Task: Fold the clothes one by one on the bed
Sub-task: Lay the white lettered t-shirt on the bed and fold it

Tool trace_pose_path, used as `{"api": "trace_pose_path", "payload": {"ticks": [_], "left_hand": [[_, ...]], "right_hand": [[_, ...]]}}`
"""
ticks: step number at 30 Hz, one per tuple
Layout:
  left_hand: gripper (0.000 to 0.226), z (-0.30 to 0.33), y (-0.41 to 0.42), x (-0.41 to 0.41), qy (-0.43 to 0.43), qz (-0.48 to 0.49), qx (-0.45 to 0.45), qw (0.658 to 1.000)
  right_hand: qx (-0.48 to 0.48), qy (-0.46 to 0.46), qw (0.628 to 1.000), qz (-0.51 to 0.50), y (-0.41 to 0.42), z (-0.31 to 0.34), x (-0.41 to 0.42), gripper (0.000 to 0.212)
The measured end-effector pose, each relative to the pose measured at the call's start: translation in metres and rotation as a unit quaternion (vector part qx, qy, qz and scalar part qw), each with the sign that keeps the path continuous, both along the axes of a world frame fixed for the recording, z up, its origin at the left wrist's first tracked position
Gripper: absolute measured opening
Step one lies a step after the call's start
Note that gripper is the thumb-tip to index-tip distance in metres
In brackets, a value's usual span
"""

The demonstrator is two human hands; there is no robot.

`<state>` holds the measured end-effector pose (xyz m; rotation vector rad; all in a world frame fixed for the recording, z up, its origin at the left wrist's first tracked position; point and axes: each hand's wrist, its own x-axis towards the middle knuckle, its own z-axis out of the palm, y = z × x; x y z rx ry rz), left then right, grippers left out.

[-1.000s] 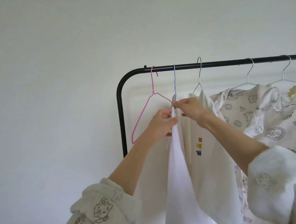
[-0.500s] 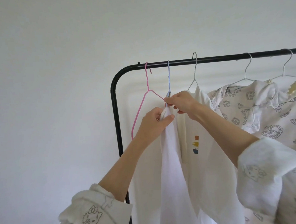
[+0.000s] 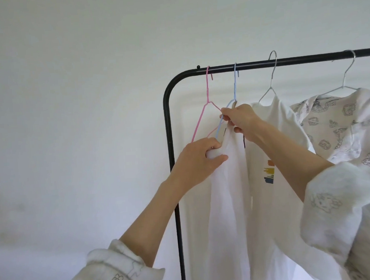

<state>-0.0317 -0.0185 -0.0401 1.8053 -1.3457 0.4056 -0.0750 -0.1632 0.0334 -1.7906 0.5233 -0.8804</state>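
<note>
Lowered since before, left hand fingers clamp the white garment; right hand fingers pinch the blue hanger above.

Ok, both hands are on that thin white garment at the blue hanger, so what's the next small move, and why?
Probably draw the white garment down and off the blue hanger. The left hand already bunches its top edge, the right hand pinches the hanger's shoulder wire, and the hook sits on the black rail.
</note>
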Motion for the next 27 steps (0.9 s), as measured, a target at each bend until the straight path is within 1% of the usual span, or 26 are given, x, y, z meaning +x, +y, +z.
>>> {"api": "trace_pose_path", "payload": {"ticks": [2, 6, 8, 11, 13, 15, 16, 19, 24, 27], "left_hand": [[0.013, -0.002, 0.004, 0.002, 0.008, 0.009, -0.011, 1.0], [0.015, -0.004, 0.007, 0.0, 0.011, 0.034, -0.031, 0.999], [0.016, -0.004, 0.007, 0.0, 0.006, 0.039, -0.043, 0.998], [0.02, -0.008, 0.008, 0.001, 0.0, 0.056, -0.038, 0.998], [0.023, -0.012, 0.009, 0.0, -0.009, 0.066, -0.031, 0.997], [0.023, -0.016, 0.011, 0.001, -0.007, 0.066, -0.05, 0.997], [0.023, -0.017, 0.012, 0.001, -0.005, 0.068, -0.054, 0.996], [0.022, -0.02, 0.015, 0.004, -0.006, 0.081, -0.024, 0.996], [0.016, -0.025, 0.015, 0.007, 0.043, 0.062, -0.05, 0.996], [0.017, -0.033, 0.014, 0.01, 0.075, 0.057, -0.051, 0.994]], "right_hand": [[0.003, -0.007, 1.0, 0.005, 0.002, 0.002, 0.002, 0.023], [0.012, -0.042, 0.999, 0.019, 0.009, -0.002, 0.004, 0.029], [-0.021, -0.049, 0.997, 0.052, 0.015, -0.009, 0.002, 0.034], [-0.095, -0.031, 0.988, 0.113, 0.024, -0.021, -0.001, 0.037], [-0.124, -0.027, 0.985, 0.121, 0.028, -0.024, 0.0, 0.038], [-0.131, -0.045, 0.983, 0.119, 0.03, -0.025, 0.001, 0.04], [-0.129, -0.057, 0.983, 0.122, 0.031, -0.025, 0.003, 0.04], [-0.115, -0.078, 0.984, 0.115, 0.033, -0.024, 0.009, 0.04], [-0.088, -0.079, 0.982, 0.147, 0.041, -0.024, 0.013, 0.041], [-0.04, -0.112, 0.977, 0.175, 0.044, -0.024, 0.012, 0.039]]}}
